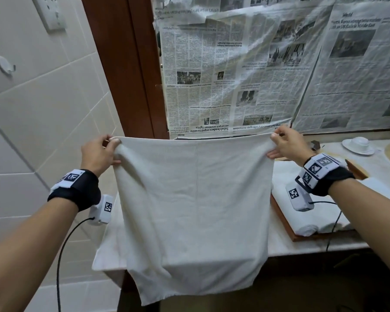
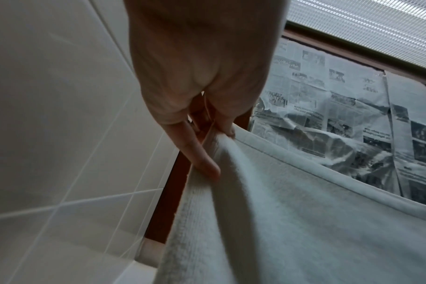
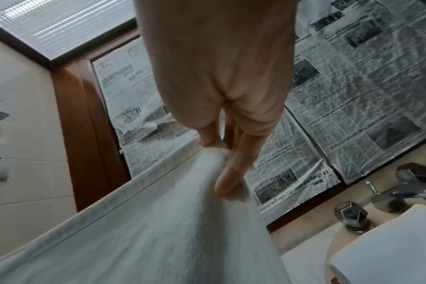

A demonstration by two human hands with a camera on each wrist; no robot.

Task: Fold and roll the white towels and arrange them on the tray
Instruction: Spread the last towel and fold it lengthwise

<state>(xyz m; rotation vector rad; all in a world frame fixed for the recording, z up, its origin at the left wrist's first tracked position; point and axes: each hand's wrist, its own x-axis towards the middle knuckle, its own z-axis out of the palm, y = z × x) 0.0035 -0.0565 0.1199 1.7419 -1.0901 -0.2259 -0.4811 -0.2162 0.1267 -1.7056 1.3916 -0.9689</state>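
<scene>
White towel hangs in the air between your two hands, spread flat and facing you, its top hem stretched nearly straight from one fist to the other and its lower edge dangling free below the counter's front. Your left hand pinches the top left corner, thumb on the far face and fingers curled against the near one, the cloth bunching just under the grip. Your right hand pinches the top right corner the same way; from the right wrist view a finger lies along the gathered edge of the fabric.

Below your left wrist, a second flat towel lies on the counter, its corner draped over the edge. Below your right wrist, rolled towels lie side by side on the wooden tray, which sits on the pale countertop.

Beyond your right hand, a white cup on a saucer stands near the basin, and chrome tap handles show just past your fingertips. Behind both hands, newspaper sheets cover the wall panel; cream tiles and a brown wooden frame stand beyond your left hand.
</scene>
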